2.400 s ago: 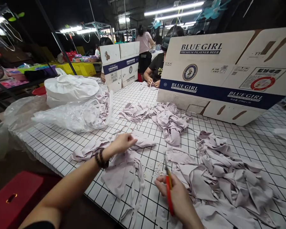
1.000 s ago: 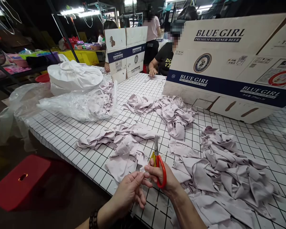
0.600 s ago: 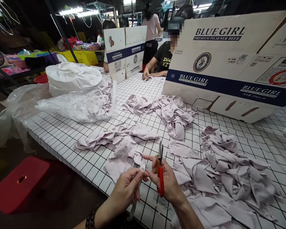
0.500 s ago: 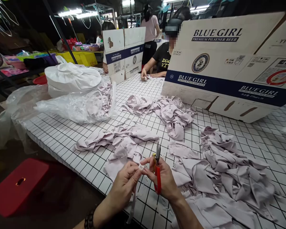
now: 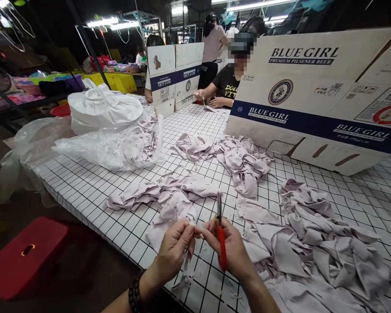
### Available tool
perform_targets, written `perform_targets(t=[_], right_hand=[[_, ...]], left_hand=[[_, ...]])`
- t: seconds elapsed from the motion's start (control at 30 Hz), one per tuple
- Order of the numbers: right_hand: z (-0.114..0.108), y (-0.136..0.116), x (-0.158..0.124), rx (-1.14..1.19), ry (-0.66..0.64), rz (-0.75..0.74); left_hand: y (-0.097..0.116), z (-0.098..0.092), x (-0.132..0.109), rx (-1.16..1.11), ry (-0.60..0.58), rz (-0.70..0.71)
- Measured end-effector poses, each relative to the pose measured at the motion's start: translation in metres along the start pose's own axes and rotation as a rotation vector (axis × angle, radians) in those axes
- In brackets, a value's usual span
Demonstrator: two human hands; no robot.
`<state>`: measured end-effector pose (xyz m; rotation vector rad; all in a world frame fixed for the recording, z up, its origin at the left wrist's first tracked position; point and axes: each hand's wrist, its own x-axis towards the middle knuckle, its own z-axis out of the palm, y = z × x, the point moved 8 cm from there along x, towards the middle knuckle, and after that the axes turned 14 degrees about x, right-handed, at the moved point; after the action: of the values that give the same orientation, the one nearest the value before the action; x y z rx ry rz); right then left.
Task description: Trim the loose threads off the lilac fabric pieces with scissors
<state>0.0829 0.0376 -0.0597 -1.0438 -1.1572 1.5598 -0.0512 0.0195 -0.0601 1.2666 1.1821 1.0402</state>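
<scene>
My left hand (image 5: 175, 247) pinches a narrow pale lilac fabric strip (image 5: 183, 278), whose tail hangs below my fingers over the table edge. My right hand (image 5: 230, 245) holds red-handled scissors (image 5: 221, 248), blades pointing away from me. Its thumb and forefinger come close to the left fingertips at the strip; whether they grip it too is hard to see. Just beyond the left hand lies a lilac fabric piece (image 5: 174, 204). A larger heap of lilac fabric (image 5: 326, 234) spreads to the right of my right hand.
The grid-patterned table (image 5: 94, 195) carries more fabric (image 5: 243, 161), a plastic bag (image 5: 117, 148) and a white bundle (image 5: 104, 106). A large beer carton (image 5: 280, 93) stands at the right, a smaller carton (image 5: 176, 78) behind. Across sits a co-worker (image 5: 226, 82). A red stool (image 5: 26, 256) is at lower left.
My right hand has drawn slightly right, with the scissors turned more upright. My left hand stays closed on the strip. The whole view has shifted a little.
</scene>
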Motion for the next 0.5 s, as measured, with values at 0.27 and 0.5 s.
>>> perform_targets(t=[0.27,0.5], right_hand=[[-0.025,-0.018,-0.025,-0.797,-0.057,0.092],[-0.012,-0.022,-0.024,-0.91,-0.056,0.076]], left_hand=[[-0.002,0.005,0.002,0.138,-0.115,-0.005],[0.001,0.011,0.002,0.226,-0.192,0.069]])
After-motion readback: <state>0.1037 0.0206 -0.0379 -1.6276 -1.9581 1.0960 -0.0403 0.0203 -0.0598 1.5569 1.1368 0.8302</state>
